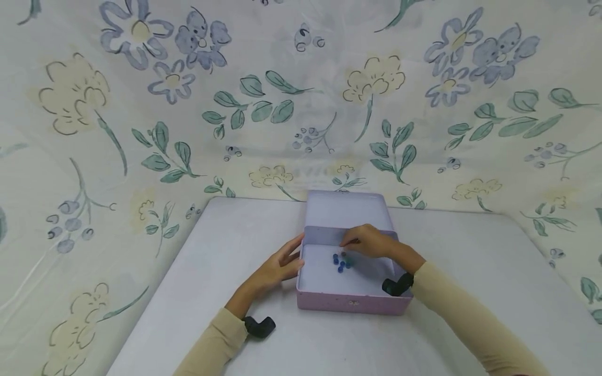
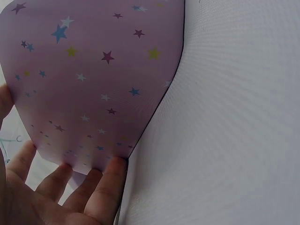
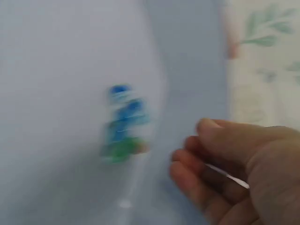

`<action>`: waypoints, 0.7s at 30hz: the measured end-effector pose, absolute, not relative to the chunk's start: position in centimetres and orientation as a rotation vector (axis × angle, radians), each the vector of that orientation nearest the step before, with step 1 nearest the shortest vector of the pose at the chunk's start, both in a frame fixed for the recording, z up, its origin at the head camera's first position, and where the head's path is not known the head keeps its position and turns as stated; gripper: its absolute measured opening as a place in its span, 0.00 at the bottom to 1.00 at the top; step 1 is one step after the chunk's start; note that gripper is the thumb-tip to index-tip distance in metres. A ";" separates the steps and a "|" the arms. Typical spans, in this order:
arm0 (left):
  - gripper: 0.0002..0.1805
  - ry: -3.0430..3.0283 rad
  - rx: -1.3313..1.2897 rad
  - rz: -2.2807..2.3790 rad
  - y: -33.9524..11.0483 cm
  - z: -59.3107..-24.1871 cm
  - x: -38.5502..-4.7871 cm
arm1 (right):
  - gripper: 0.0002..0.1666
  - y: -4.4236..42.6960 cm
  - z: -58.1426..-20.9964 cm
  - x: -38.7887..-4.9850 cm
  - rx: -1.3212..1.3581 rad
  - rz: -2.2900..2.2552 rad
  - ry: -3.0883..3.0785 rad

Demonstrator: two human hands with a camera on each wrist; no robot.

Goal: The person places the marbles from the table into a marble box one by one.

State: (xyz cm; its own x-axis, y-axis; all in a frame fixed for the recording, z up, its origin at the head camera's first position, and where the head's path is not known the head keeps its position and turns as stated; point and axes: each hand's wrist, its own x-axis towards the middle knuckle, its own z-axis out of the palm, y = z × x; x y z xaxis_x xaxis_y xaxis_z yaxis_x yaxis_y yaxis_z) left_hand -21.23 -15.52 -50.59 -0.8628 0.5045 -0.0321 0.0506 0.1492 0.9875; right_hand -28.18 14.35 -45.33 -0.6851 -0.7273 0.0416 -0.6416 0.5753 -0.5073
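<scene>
A shallow lilac box stands on the table with its lid tipped back. Several small glassy marbles, mostly blue with some green and a brownish one, lie grouped on its floor; in the right wrist view the blue marbles are blurred. My right hand hovers over the box near its back wall, just beyond the marbles. Its fingers are bent with the thumb close to them, and whether they pinch anything is unclear. My left hand touches the star-printed left side with extended fingers.
The white table reaches out on both sides of the box. A flower-printed cloth hangs behind it. Black wrist straps sit at both cuffs; the right strap is above the box's front right corner.
</scene>
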 end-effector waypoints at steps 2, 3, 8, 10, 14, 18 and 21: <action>0.41 2.069 0.531 1.767 -15.5 -50.6 -21.2 | 0.10 15.4 -44.1 -27.9 -1.198 -0.804 2.625; 0.41 2.067 0.533 1.767 -15.5 -50.6 -21.2 | 0.10 16.1 -43.4 -27.7 -1.208 -0.830 2.632; 0.41 2.078 0.525 1.769 -15.6 -50.7 -21.4 | 0.11 19.8 -40.1 -26.3 -1.111 -0.950 2.738; 0.40 2.081 0.522 1.768 -15.7 -50.7 -21.3 | 0.12 21.5 -39.6 -25.6 -1.060 -0.968 2.802; 0.40 2.076 0.520 1.769 -15.7 -50.7 -21.2 | 0.13 25.0 -40.1 -23.8 -0.905 -0.970 2.893; 0.40 2.075 0.523 1.762 -15.7 -50.6 -21.2 | 0.14 27.9 -42.2 -21.9 -0.766 -1.021 2.885; 0.40 2.080 0.529 1.757 -15.7 -50.6 -21.3 | 0.14 29.5 -44.3 -20.6 -0.705 -1.102 2.864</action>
State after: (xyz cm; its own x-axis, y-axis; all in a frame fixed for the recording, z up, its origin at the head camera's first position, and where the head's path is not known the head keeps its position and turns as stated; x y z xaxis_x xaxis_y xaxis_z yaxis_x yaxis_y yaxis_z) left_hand -21.27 -15.74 -50.56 -0.8626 0.5047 -0.0362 0.0486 0.1539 0.9869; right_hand -20.55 29.49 -44.30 -0.8997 -0.4051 0.1628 -0.4098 0.6548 -0.6351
